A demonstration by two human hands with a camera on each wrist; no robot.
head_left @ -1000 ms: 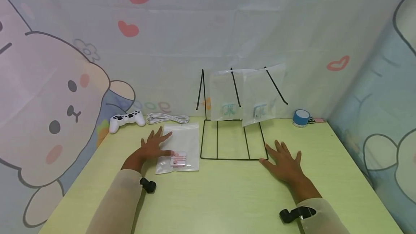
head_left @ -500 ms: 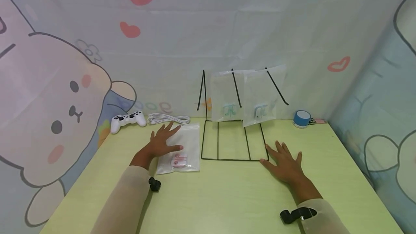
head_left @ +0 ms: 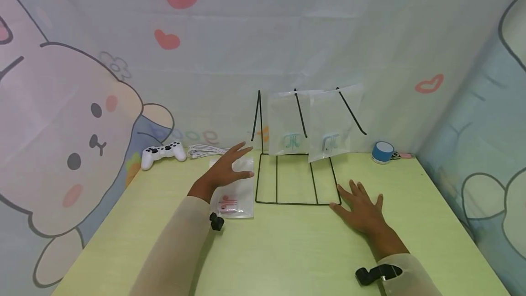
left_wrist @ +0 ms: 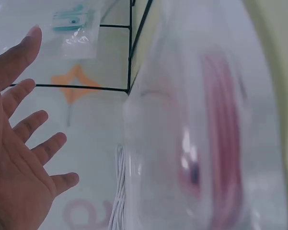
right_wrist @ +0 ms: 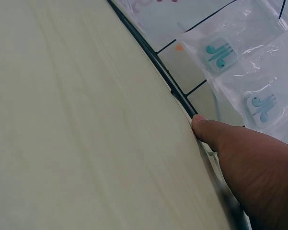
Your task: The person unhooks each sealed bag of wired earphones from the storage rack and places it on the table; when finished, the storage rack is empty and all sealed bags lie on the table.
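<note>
My left hand [head_left: 223, 170] is over a clear zip bag [head_left: 242, 195] that lies on the table, with pink earphones [head_left: 228, 203] in a case inside. Its fingers are spread and straight; in the left wrist view nothing is between thumb and fingers, and the bag looms blurred beside the hand. My right hand [head_left: 361, 214] rests at the front right corner of a black wire display rack [head_left: 297, 203]. The thumb [right_wrist: 206, 129] touches the rack's bar, fingers spread. From the rack's prongs hang two clear bags, one with green earphones [head_left: 292, 140], the other with blue earphones [head_left: 330, 142].
A white game controller [head_left: 163, 152] and a coiled white cable [head_left: 205, 150] lie at the back left, the cable partly behind my left hand. A blue-and-white round object [head_left: 382, 152] and scissors [head_left: 400, 155] are at the back right. The rack's left prong [head_left: 256, 115] bears no bag.
My left hand has moved right across the zip bag, toward the rack's left side. The bag on the table and my right hand have stayed in place. The head view has shifted slightly.
</note>
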